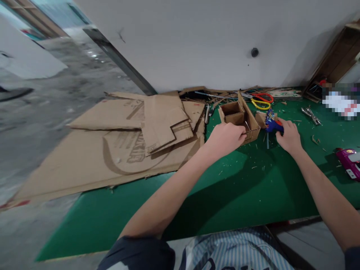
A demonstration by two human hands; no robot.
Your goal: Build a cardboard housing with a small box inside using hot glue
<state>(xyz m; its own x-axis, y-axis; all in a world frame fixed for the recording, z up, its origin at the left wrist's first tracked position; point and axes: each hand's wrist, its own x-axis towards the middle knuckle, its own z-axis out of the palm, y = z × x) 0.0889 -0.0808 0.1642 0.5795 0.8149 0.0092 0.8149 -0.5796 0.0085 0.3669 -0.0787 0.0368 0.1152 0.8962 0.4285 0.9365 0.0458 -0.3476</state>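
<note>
A small open cardboard box [239,116] with inner compartments stands on the green table [247,187]. My left hand [225,138] is closed on the box's near wall. My right hand [289,135] rests just right of the box, its fingers wrapped round a blue glue gun [272,123] whose nozzle points toward the box. A thin glue stick sticks out below the gun.
Large flat cardboard sheets [118,146] cover the table's left side. Red and yellow scissors [263,100] lie behind the box among cardboard scraps. Metal pliers [311,113] lie to the right, and a purple device [350,162] sits at the right edge. A white wall stands behind.
</note>
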